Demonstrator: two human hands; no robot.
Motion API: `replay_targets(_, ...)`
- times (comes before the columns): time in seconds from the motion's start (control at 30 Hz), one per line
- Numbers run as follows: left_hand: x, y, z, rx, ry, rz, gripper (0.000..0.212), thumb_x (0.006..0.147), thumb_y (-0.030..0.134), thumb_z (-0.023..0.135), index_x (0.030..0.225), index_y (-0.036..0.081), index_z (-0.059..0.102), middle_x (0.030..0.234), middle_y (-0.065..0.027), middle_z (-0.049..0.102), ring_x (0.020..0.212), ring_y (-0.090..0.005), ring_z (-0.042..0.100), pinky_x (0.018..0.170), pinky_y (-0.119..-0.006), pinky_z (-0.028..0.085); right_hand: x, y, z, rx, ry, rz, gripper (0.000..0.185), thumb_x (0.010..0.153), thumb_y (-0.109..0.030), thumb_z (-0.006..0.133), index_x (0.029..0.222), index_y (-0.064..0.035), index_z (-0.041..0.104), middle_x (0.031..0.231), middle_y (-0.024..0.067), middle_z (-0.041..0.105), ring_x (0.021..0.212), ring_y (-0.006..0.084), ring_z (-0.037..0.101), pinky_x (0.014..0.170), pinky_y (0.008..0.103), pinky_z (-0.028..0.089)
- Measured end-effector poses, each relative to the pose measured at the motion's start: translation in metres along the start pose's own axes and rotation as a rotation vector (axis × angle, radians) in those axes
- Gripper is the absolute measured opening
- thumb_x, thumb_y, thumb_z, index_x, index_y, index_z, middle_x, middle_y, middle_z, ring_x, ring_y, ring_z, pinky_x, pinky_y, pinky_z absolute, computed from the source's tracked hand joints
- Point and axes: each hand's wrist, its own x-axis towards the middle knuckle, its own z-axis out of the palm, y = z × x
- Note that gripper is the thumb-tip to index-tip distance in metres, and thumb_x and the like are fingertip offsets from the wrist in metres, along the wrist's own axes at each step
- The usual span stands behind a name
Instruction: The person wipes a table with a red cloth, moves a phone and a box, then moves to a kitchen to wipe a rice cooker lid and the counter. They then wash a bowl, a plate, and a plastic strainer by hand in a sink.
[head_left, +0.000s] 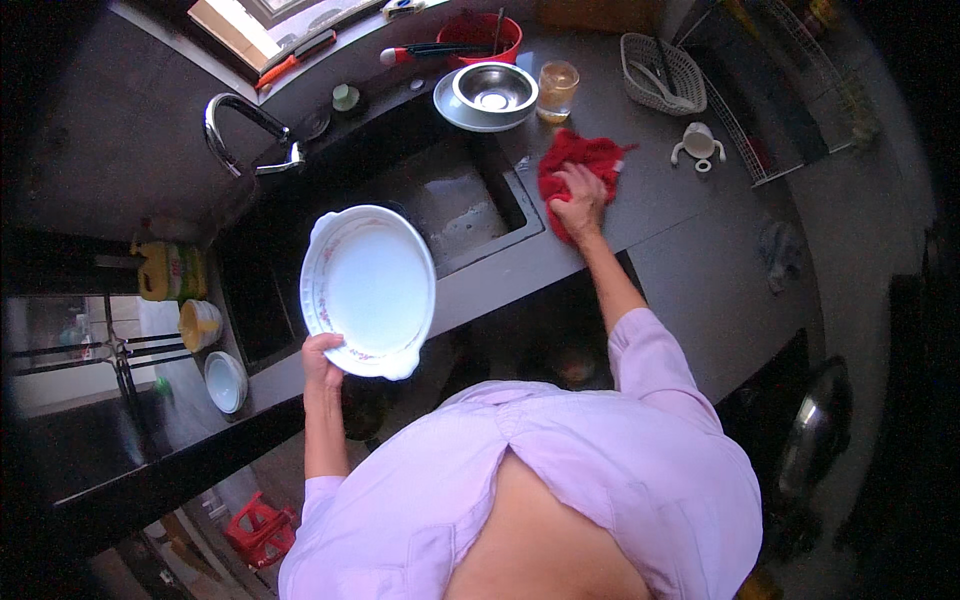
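My left hand (325, 361) grips the lower rim of a white oval dish (369, 292) with small side handles and a floral band. The dish is tilted with its inside towards me, above the front edge of the sink (480, 187). On the countertop right of the sink, my right hand (580, 201) is closed on a bunched red cloth (574, 154). Behind the cloth stands a glass jar (557, 90). A steel bowl (495, 86) rests on a pale plate (450, 111) at the sink's back right corner.
A chrome faucet (217, 131) arches over the sink's left end. Bowls (225, 382) and a yellow jug (169, 270) stand left, beside the stove (90, 420). A white plastic basket (637, 56), a small white holder (698, 141) and a wire rack (795, 174) sit right. Behind is a red tub (480, 30).
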Motion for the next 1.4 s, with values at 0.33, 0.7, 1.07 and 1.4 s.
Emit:
replay_targets(0.33, 0.016, 0.022, -0.025, -0.047, -0.016, 0.000, 0.060, 0.055, -0.007, 0.048, 0.115, -0.007, 0.042, 0.105, -0.0177, 0.053, 0.097, -0.0297, 0.053, 0.092, -0.038, 0.041, 0.004, -0.103, 0.006, 0.731, -0.169, -0.091, 0.012, 0.055, -0.009, 0.051, 0.062, -0.0042, 0.059, 0.075, 0.0091, 0.063, 0.073, 0.0257, 0.059, 0.068, 0.0325, 0.046)
replay_targets(0.7, 0.047, 0.022, 0.075, 0.072, -0.194, -0.129, 0.062, 0.054, -0.006, 0.049, 0.115, -0.010, 0.039, 0.103, -0.0193, 0.052, 0.097, -0.0305, 0.053, 0.092, -0.039, 0.041, -0.065, -0.026, -0.036, 0.035, 0.179, 0.005, 0.034, 0.058, -0.011, 0.055, 0.092, -0.0093, 0.059, 0.102, 0.0097, 0.058, 0.097, 0.0281, 0.052, 0.086, 0.0396, 0.038)
replay_targets(1.07, 0.109, -0.069, 0.277, 0.452, -0.412, -0.319, 0.020, 0.062, 0.004, 0.052, 0.081, -0.003, 0.048, 0.064, -0.0086, 0.051, 0.045, -0.0162, 0.047, 0.034, -0.024, 0.034, -0.082, -0.180, -0.002, 0.848, -0.497, 0.114, 0.020, 0.059, -0.012, 0.050, 0.071, -0.0003, 0.061, 0.074, 0.0127, 0.063, 0.075, 0.0262, 0.059, 0.073, 0.0331, 0.045)
replay_targets(1.4, 0.150, -0.146, 0.311, 0.483, -0.369, -0.300, 0.015, 0.064, 0.004, 0.053, 0.077, -0.002, 0.049, 0.058, -0.0079, 0.051, 0.041, -0.0185, 0.048, 0.034, -0.026, 0.035, -0.214, -0.014, -0.239, 1.169, 0.286, 0.796, 0.030, 0.061, -0.007, 0.043, 0.085, 0.0017, 0.059, 0.097, 0.0120, 0.059, 0.094, 0.0231, 0.054, 0.087, 0.0332, 0.040)
